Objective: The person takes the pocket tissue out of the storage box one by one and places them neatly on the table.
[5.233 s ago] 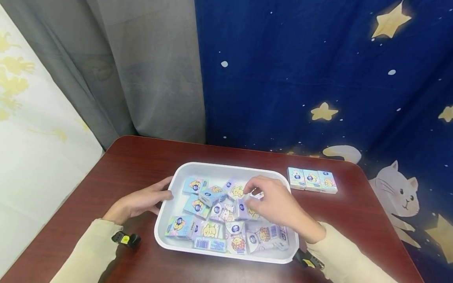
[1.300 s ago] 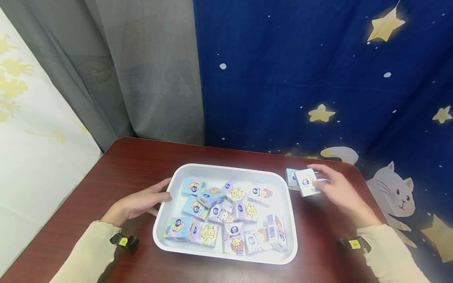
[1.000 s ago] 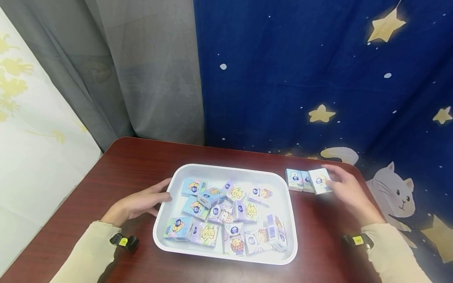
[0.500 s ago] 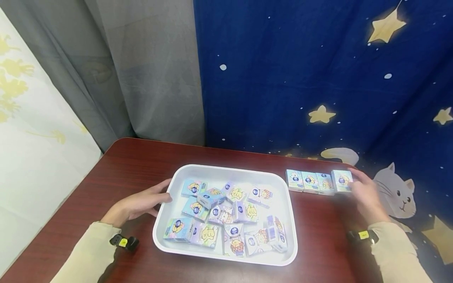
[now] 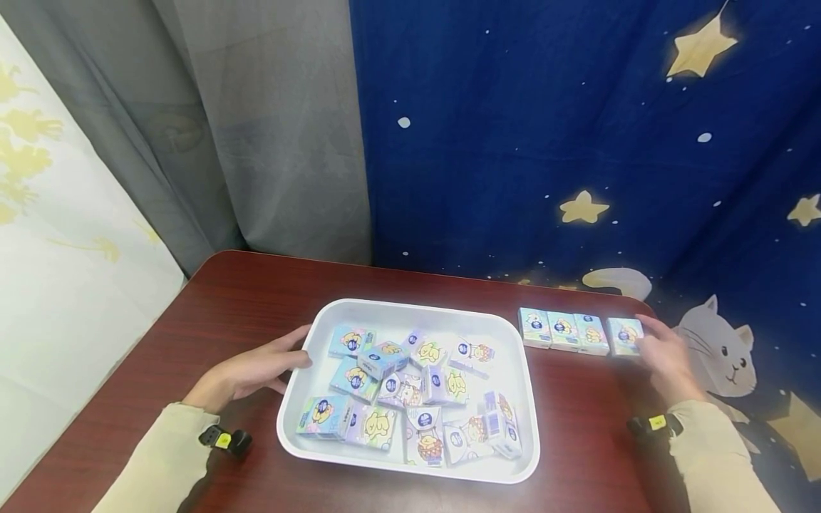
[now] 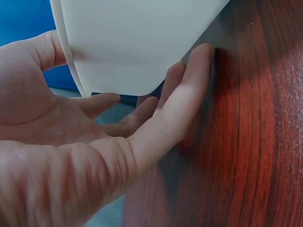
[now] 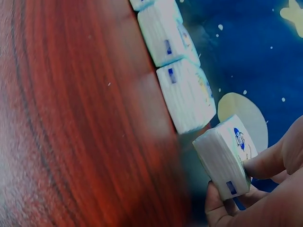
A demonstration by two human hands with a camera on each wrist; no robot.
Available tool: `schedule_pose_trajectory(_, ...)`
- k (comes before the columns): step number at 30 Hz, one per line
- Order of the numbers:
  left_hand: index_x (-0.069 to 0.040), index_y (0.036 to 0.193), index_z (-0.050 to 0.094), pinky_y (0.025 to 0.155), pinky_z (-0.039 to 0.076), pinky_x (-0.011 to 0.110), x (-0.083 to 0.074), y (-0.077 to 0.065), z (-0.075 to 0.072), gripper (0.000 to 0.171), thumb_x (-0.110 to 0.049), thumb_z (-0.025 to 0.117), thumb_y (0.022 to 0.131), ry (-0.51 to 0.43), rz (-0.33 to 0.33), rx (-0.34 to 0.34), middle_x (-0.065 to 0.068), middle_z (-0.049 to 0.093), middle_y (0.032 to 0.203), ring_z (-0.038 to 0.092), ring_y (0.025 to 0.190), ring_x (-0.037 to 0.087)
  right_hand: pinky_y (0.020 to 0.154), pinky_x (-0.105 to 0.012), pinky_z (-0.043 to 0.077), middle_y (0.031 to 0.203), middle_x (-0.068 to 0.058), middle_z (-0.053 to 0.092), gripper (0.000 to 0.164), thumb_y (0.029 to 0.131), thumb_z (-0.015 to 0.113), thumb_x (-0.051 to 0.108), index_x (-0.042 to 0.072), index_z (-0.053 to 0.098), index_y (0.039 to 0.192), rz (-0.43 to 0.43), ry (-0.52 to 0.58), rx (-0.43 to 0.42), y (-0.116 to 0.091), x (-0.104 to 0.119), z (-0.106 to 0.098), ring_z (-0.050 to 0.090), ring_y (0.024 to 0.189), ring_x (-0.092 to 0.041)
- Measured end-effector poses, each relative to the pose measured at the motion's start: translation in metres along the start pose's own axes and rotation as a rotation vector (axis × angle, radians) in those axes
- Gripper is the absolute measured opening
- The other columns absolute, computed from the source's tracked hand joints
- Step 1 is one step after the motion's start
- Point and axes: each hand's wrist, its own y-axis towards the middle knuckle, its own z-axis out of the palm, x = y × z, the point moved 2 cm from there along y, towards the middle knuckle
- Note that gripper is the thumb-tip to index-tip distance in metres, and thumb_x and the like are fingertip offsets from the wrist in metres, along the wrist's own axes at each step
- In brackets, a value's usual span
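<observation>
My right hand [image 5: 667, 356] pinches a small blue-and-white tissue pack [image 5: 624, 336] at the right end of a row of three similar packs [image 5: 563, 331]. A narrow gap separates it from the nearest one. The right wrist view shows the thumb on the printed face of the held pack [image 7: 222, 161] and fingers at its lower end. On the left, my left hand [image 5: 259, 370] grips the short side of a white plastic tray [image 5: 410, 306], thumb over the rim. Beneath that rim, the left wrist view has the fingers [image 6: 175, 104] along the tray's outer wall. Blue and purple tissue packs [image 5: 378, 426] lie scattered inside the tray.
The tray stands on a dark red wood-grain table [image 5: 276, 285]. The table's back edge runs just behind the row of packs. Beyond it hang a grey curtain [image 5: 301, 142] and a blue curtain [image 5: 481, 142] with stars and a white cat.
My right hand has taken a tissue pack out of the tray and moved it right along the row, lowering it at the row's right end. The left hand stays at the tray.
</observation>
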Motion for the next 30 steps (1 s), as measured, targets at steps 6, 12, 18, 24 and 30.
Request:
schedule_pose_trajectory(6,-0.007,0.176,0.009,0.09,0.062,0.062,-0.001,-0.001,0.001,0.085,-0.013,0.059,0.107,0.003,-0.009,-0.002,0.024,0.065,0.137,0.07,0.114,0.037,0.076,-0.026,0.045,0.168,-0.04,0.026,0.076,0.1,0.041,-0.001,0.005,0.022,0.174,0.016,-0.036,-0.012,0.006,-0.008,0.003,0.046,0.125,-0.045)
schedule_pose_trajectory(12,-0.007,0.176,0.008,0.09,0.062,0.062,-0.001,-0.001,0.0,0.086,-0.013,0.059,0.106,0.007,-0.013,-0.007,0.024,0.065,0.137,0.07,0.114,0.037,0.099,-0.052,0.048,0.168,-0.042,0.025,0.075,0.099,0.042,-0.001,-0.001,0.024,0.172,-0.008,-0.128,-0.052,0.009,-0.008,0.007,0.041,0.136,-0.057)
schedule_pose_trajectory(18,-0.008,0.176,0.009,0.09,0.062,0.061,-0.002,0.0,0.0,0.086,-0.014,0.059,0.106,0.009,-0.018,-0.01,0.023,0.065,0.136,0.071,0.114,0.036,0.115,-0.071,0.041,0.163,-0.045,0.031,0.071,0.101,0.045,0.004,-0.007,0.027,0.169,-0.009,-0.22,-0.081,0.007,-0.003,0.008,0.039,0.138,-0.063)
schedule_pose_trajectory(24,-0.008,0.176,0.009,0.089,0.063,0.061,-0.003,0.0,0.001,0.085,-0.014,0.059,0.107,0.004,-0.011,-0.001,0.023,0.065,0.136,0.071,0.114,0.037,0.113,-0.072,0.043,0.156,-0.046,0.037,0.065,0.104,0.049,0.01,-0.013,0.032,0.163,-0.024,-0.305,-0.087,0.007,0.0,0.006,0.04,0.135,-0.064)
schedule_pose_trajectory(30,-0.009,0.176,0.009,0.089,0.063,0.061,-0.001,0.001,0.0,0.086,-0.014,0.059,0.107,0.0,-0.01,-0.001,0.024,0.065,0.138,0.071,0.114,0.037,0.112,-0.073,0.041,0.152,-0.046,0.04,0.064,0.105,0.05,0.015,-0.017,0.034,0.158,-0.033,-0.356,-0.083,0.006,0.002,0.006,0.038,0.135,-0.064)
